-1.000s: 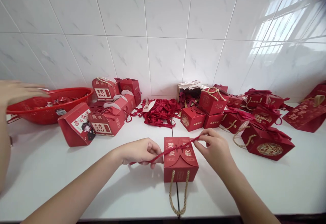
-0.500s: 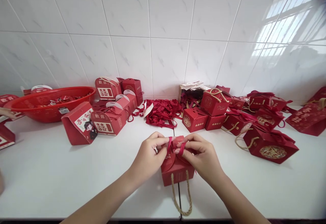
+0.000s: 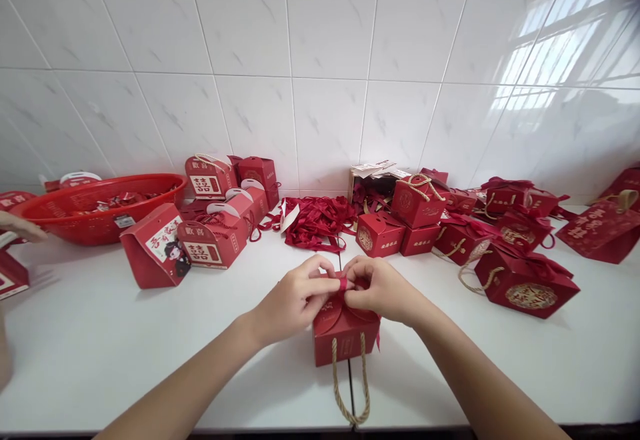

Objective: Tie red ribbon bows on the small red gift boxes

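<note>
A small red gift box (image 3: 345, 333) with a tan rope handle (image 3: 350, 387) stands on the white counter (image 3: 150, 353) near its front edge. A red ribbon (image 3: 343, 284) crosses the box's top. My left hand (image 3: 295, 297) and my right hand (image 3: 383, 288) meet over the box lid, fingers pinched on the ribbon between them. The ribbon's ends are hidden under my fingers.
Several red gift boxes (image 3: 525, 280) crowd the right and back. A heap of red ribbons (image 3: 315, 220) lies by the tiled wall. A red basket (image 3: 100, 203) sits at the left, with more boxes (image 3: 210, 240) beside it. Another person's hand (image 3: 20, 228) shows at the left edge.
My hands held the ribbon stretched out to both sides of the box. They have come together over the lid, pinching the ribbon close. The other person's hand drew back to the left.
</note>
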Available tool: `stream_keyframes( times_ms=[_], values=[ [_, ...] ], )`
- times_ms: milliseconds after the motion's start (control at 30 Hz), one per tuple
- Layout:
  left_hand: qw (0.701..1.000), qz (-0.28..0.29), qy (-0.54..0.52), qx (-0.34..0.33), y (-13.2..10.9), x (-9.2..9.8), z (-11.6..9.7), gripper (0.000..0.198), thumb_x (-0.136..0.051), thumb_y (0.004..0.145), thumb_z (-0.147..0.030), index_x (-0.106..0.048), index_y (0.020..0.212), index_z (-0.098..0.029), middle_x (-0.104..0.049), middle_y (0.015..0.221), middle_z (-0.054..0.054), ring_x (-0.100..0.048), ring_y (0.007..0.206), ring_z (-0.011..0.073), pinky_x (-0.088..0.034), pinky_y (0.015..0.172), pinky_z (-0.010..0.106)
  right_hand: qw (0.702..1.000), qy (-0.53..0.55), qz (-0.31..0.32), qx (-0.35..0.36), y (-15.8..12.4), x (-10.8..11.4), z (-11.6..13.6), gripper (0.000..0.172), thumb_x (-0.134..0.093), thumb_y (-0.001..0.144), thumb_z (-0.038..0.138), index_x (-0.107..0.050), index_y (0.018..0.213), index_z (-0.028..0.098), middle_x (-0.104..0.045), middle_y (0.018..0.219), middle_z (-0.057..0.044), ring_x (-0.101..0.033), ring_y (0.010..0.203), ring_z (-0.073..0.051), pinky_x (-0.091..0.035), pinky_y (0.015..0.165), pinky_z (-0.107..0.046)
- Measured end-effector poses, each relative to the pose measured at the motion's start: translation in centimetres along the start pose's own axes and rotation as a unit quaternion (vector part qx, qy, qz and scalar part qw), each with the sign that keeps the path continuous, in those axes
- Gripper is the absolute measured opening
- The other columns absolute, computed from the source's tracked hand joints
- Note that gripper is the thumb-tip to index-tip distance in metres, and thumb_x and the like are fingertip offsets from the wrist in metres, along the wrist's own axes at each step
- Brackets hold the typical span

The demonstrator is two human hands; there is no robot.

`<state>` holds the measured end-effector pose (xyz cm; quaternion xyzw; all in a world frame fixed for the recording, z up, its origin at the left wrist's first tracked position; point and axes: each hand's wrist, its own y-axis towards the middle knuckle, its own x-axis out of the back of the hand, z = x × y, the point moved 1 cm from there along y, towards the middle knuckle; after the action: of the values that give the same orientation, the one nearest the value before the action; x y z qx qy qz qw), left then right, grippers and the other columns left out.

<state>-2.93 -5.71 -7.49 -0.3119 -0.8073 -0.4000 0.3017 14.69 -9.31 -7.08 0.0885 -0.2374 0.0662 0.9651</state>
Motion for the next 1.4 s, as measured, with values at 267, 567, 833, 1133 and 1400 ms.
stream_keyframes(
  times_ms=[267,567,833,1133,1400],
  values=[
    [0.993,-0.027,0.066,0.092,-0.5,2.4,0.4,0.02,-0.05,0.086,-0.023,-0.069,0.082,-0.019,-0.057,0.078,0.004,-0.051,0.062,0.0131,-0.042,0.057,0.024,0.995,-0.093,-0.014,0.015,-0.5,1.5,0.0,0.006,-0.06,0.064,0.017,-0.061,0.059,0.018,-0.058,0.089,-0.003,-0.058,0.074,-0.016,-0.046,0.069,-0.029],
    [0.984,0.046,-0.113,0.129,-0.3,3.0,0.8,0.022,-0.045,0.087,-0.032,-0.055,0.073,-0.019,-0.056,0.117,0.007,-0.053,0.107,0.0217,-0.045,0.088,0.034,0.984,-0.159,-0.062,0.045,-1.8,2.0,-1.1,0.007,-0.054,0.075,0.022,-0.057,0.069,0.021,-0.056,0.109,-0.006,-0.054,0.104,-0.022,-0.041,0.092,-0.039],
    [0.961,-0.062,0.265,0.052,-0.9,1.9,2.6,0.03,-0.046,0.088,-0.029,-0.058,0.063,-0.019,-0.06,0.096,0.005,-0.044,0.105,0.0281,-0.028,0.089,0.049,0.949,-0.293,-0.085,0.08,-2.4,2.5,-1.8,0.01,-0.06,0.068,0.016,-0.053,0.063,0.019,-0.056,0.115,-0.009,-0.047,0.114,-0.028,-0.038,0.095,-0.047],
    [0.978,-0.148,-0.008,0.148,-0.8,-1.2,4.1,0.017,-0.041,0.092,-0.034,-0.051,0.086,-0.021,-0.059,0.093,0.003,-0.056,0.092,0.0188,-0.039,0.089,0.038,0.951,-0.25,0.126,0.129,-2.0,0.1,-1.3,0.071,-0.057,0.082,0.052,-0.028,0.144,0.034,-0.012,0.156,-0.008,-0.005,0.142,-0.035,-0.021,0.11,-0.054],
    [0.927,-0.208,-0.174,0.258,-1.7,-1.7,6.8,0.04,-0.045,0.088,-0.043,-0.036,0.123,-0.025,-0.051,0.114,0.007,-0.057,0.102,0.0213,-0.044,0.091,0.042,0.935,-0.353,-0.023,-0.039,-4.6,4.2,-2.2,0.059,-0.059,0.076,0.038,-0.047,0.131,0.023,-0.046,0.136,-0.012,-0.046,0.12,-0.032,-0.04,0.098,-0.047]
  ],
)
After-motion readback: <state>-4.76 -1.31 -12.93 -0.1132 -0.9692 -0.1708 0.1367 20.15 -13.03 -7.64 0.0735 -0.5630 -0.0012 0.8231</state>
